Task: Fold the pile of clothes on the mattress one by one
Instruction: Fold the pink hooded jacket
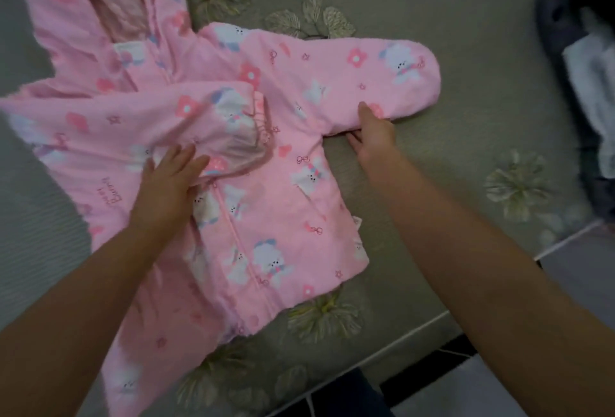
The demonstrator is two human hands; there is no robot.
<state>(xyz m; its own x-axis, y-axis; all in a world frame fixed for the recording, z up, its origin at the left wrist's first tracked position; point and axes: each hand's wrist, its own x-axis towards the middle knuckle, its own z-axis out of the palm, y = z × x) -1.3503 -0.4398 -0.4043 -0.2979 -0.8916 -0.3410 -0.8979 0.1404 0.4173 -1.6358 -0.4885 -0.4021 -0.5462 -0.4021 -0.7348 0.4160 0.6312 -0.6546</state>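
Jacket (273,137): lay spread on the mattress (466,50).
Left hand (169,180): flat, fingers straight, pressed the folded sleeve (213,123).
Right hand (374,135): gripped the other sleeve's (382,70) lower edge.
Pile (585,60): far right.

We've got both forearms bare, no sleeves, watch or rings on our left hand (166,183) or right hand (374,137); dark trousers (349,390) below.

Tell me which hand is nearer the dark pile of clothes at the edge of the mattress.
Right. The right hand grips the pink jacket's outstretched sleeve, on the side toward the dark pile. The left hand presses the folded sleeve, farther away.
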